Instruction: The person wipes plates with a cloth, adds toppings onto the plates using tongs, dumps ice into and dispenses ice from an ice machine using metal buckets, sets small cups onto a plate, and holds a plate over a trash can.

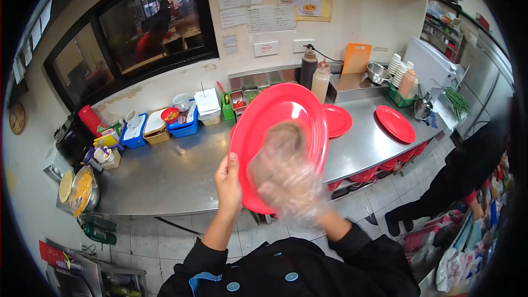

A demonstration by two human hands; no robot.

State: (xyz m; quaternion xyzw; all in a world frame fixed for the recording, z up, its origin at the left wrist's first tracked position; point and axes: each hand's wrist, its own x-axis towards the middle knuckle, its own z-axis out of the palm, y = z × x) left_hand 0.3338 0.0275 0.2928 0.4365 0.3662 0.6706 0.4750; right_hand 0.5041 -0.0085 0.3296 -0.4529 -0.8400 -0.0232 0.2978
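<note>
My left hand (pixel 227 184) grips a large red oval plate (pixel 257 121) by its left rim, thumb on the edge, the other fingers hidden behind. The plate is tilted up in front of me, above the steel counter. On its inner face lies my right hand (pixel 291 187), in a clear plastic glove and smeared by motion. Under and beyond those fingers is a greyish-brown cloth (pixel 289 135), blurred, pressed against the plate. One red plate (pixel 336 121) rests on the counter partly behind the held one; another red plate (pixel 395 124) lies farther right.
Along the wall, the steel counter (pixel 165 173) carries blue trays (pixel 184 127), sauce bottles (pixel 320 83), an orange cutting board (pixel 357 58) and stacked cups (pixel 394 65). A bowl of shredded orange food (pixel 82 190) stands at left. Another person (pixel 467 165) in dark clothes bends at right.
</note>
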